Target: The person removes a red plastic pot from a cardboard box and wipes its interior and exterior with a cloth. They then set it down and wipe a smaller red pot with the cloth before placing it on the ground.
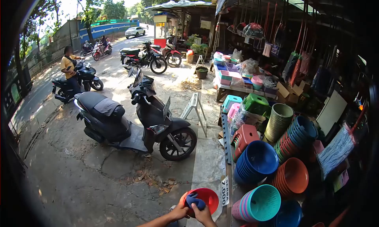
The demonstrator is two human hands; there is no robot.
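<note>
Low in the head view, a red plastic basin is tilted so its inside faces me. My left hand is closed on its left rim. A dark blue cloth is bunched against the inside of the basin. My right hand has its fingers closed on this cloth, pressing it to the basin. Just to the right, a white price sign reading 7.000 hangs by the stall's edge. Stacked blue basins and turquoise and pink baskets stand beside it.
A black scooter is parked ahead, with a folding white stand beside it. Orange buckets and red stools crowd the stall at right. A person in yellow sits by a motorcycle at far left.
</note>
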